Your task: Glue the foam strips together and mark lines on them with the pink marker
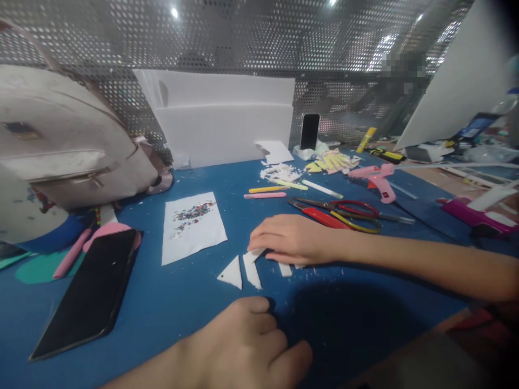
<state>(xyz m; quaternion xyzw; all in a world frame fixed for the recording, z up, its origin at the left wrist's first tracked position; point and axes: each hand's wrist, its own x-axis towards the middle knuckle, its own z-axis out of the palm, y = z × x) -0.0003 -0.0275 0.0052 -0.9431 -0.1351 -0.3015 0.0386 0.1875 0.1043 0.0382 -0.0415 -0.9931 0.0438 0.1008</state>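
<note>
My right hand (292, 239) reaches in from the right and lies flat on the blue table (170, 308), fingers stretched out over small white cut pieces (285, 269). Its fingertips touch a narrow white strip (252, 269). A white triangle (232, 273) lies just left of that strip. My left hand (243, 346) rests at the near edge with its fingers curled under; the palm is hidden, so I cannot see whether anything is inside.
A black phone (91, 292) lies at the left beside a white bag (60, 140). A white paper with glitter (190, 227), scissors (352, 213), a red cutter (324, 218), a pink glue gun (375, 178), coloured sticks (265, 192) and white foam boards (227, 119) stand further back.
</note>
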